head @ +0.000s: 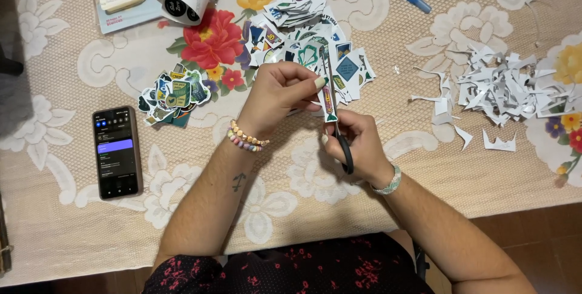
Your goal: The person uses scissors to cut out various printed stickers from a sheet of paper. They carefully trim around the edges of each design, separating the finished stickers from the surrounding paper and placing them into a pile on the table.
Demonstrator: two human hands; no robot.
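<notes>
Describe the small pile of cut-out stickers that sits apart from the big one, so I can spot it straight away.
Start at the big red flower printed on the lace tablecloth. Just below and left of it, above the phone, lies the small sticker pile. Unlike the larger heap by the left hand, it is a compact cluster, mostly green and teal.

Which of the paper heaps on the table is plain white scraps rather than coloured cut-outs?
The heap at the right edge: jagged white offcuts only. The small pile near the phone and the large pile above the hands both hold coloured printed pieces.
</notes>
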